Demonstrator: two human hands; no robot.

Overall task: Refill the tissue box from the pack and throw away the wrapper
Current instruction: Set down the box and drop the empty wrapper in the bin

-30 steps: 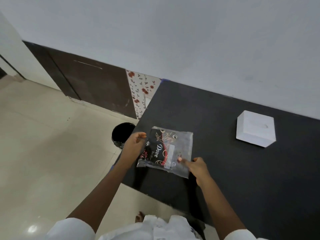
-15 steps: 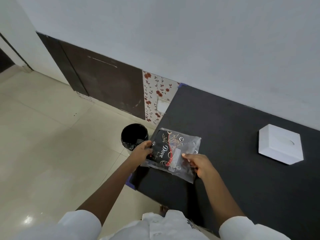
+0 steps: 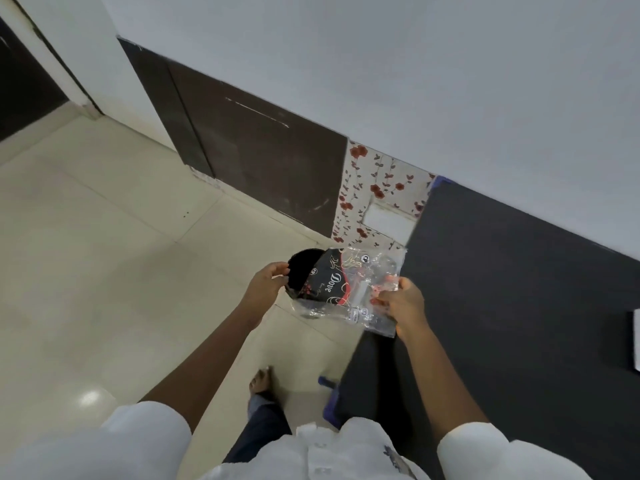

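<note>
Wrapper (image 3: 349,289) pinched in right hand (image 3: 403,303), left hand (image 3: 266,289) grip unclear, hangs over bin (image 3: 300,268) off counter (image 3: 519,289) left edge; light film may drift aside.

White sleeves (image 3: 138,441), bare forearms (image 3: 194,368) — dark trousers (image 3: 259,434), bare foot (image 3: 259,382).

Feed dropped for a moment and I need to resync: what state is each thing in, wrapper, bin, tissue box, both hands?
Clear plastic wrapper with black and red print: flat, looks empty, held in the air about over the bin.
Round black bin: on the floor, open-topped, partly hidden behind the wrapper.
White tissue box: on the black table, only an edge in view.
Right hand: pinches the wrapper's right edge.
Left hand: fingers curled at the wrapper's left corner, grip unclear.
</note>
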